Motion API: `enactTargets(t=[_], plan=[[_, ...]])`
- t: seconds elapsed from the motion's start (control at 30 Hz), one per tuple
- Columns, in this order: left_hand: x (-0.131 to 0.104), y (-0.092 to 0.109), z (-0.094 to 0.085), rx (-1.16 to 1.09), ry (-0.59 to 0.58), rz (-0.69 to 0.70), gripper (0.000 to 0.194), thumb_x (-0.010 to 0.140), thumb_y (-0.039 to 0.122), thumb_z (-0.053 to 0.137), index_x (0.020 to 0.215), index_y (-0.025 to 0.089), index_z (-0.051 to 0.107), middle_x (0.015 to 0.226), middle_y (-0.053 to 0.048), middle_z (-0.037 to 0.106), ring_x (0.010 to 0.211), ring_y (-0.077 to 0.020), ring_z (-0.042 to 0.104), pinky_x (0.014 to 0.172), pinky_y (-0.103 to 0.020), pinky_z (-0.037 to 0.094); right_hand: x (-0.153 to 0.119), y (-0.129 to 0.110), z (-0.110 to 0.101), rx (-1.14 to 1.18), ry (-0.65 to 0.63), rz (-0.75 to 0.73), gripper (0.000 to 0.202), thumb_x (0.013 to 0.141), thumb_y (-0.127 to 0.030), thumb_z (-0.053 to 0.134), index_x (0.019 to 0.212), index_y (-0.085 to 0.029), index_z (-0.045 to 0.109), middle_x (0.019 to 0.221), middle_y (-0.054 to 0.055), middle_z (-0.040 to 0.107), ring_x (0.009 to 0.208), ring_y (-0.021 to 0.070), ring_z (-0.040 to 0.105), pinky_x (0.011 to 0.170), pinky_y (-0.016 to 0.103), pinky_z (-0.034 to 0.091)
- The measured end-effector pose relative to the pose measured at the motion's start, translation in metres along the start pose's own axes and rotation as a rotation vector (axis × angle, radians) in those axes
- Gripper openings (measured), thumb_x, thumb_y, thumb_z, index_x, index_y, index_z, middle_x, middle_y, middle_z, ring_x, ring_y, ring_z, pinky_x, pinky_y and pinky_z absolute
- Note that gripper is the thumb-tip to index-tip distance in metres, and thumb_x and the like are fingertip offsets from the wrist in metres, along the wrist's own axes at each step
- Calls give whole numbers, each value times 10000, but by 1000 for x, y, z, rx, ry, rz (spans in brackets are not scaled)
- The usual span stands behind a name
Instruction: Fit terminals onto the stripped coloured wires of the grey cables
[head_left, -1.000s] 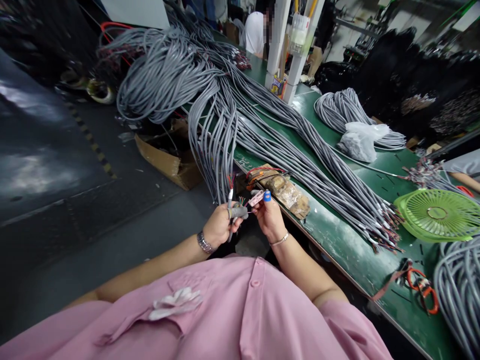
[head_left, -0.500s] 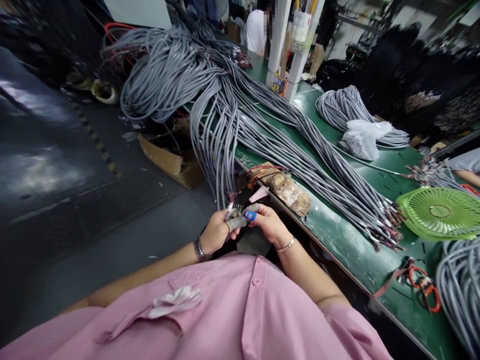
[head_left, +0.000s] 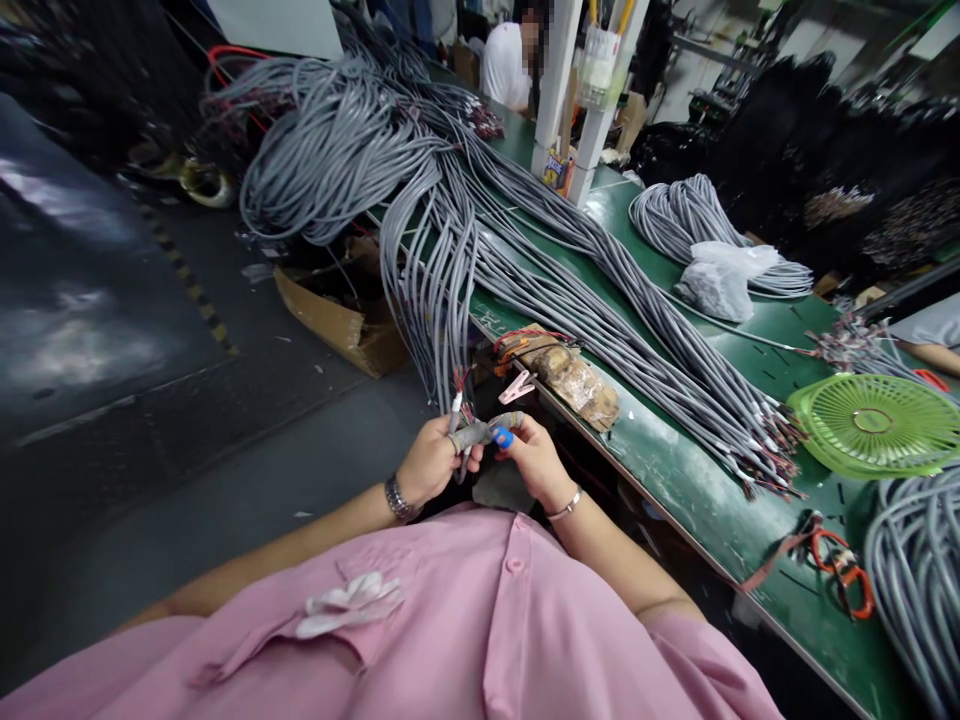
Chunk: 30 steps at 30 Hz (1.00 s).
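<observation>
My left hand (head_left: pixel 429 462) is closed around the stripped end of a grey cable (head_left: pixel 455 408), which has a white collar and thin coloured wires above it. Grey wrapping covers its index finger. Close beside it, my right hand (head_left: pixel 541 466) has thumb and fingers pinched together near the left fingertips. Blue tape (head_left: pixel 502 437) wraps the right thumb, and greyish tape covers a finger; whatever is between them is too small to make out. More grey cables (head_left: pixel 431 270) hang over the table edge just beyond my hands.
A green table (head_left: pixel 660 450) runs along my right, bearing bundles of grey cable (head_left: pixel 600 270). On it are a taped wooden block (head_left: pixel 581 385), a green fan (head_left: pixel 874 425) and orange-handled scissors (head_left: pixel 851 580). A pink clip (head_left: pixel 517 387) sits at the edge. A cardboard box (head_left: pixel 337 325) stands on the floor.
My hands have shifted slightly, and the fanned coloured wires between my fingertips are now mostly hidden. The pink clip shows from a different angle.
</observation>
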<state>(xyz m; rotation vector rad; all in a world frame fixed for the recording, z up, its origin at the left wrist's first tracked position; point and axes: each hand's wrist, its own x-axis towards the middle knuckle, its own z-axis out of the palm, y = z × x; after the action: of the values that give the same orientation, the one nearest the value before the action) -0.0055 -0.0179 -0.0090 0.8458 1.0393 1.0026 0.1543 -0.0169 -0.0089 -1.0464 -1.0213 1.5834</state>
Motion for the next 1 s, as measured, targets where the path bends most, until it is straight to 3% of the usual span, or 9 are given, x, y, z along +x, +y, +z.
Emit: enactTargets(t=[0.1,0.23,0.33,0.57,0.7,0.8,1.0], plan=[[-2,0,1,15,-28,-19,227,710,337,705,668,160,571,516,4,599,404,-110,520,405,-215,387,0,4,4,18,52,-36,212,717,-359,757,784,-186,654,695,-16,623,591,101,512,539,220,412],[-6,6,-1,213,-150,38,195,740,307,679,646,145,628,569,-37,644,501,-133,579,502,-238,446,3,0,7,21,16,-27,217,708,-362,763,749,-181,650,628,-30,594,532,88,471,521,225,386],[-9,8,-2,299,-166,94,185,742,290,683,640,140,646,583,-46,656,528,-142,592,537,-249,460,6,-6,8,-18,-15,-30,238,691,-379,774,741,-176,659,606,-30,585,517,88,454,512,231,373],[-3,-6,-2,-27,-48,29,203,752,332,681,710,143,620,551,-23,637,454,-132,568,442,-229,395,10,-6,6,-44,63,3,238,667,-374,786,707,-166,676,599,-19,594,504,85,439,494,230,359],[0,-7,-1,-82,-13,21,244,734,347,707,682,138,595,532,-26,628,433,-124,562,388,-202,317,8,-6,6,-24,65,-10,233,657,-367,795,722,-175,682,612,-21,597,524,90,447,503,228,368],[1,-4,0,-95,10,16,260,717,363,720,686,132,605,531,-30,626,433,-128,566,392,-208,339,8,-4,6,-15,47,-23,246,657,-378,800,741,-179,682,645,-14,610,554,98,470,526,230,391],[3,8,-4,-127,16,23,243,696,360,724,714,128,655,509,-14,606,398,-109,513,388,-218,365,21,1,-9,216,84,45,457,755,-617,645,806,-163,662,708,10,607,555,89,488,539,230,449]])
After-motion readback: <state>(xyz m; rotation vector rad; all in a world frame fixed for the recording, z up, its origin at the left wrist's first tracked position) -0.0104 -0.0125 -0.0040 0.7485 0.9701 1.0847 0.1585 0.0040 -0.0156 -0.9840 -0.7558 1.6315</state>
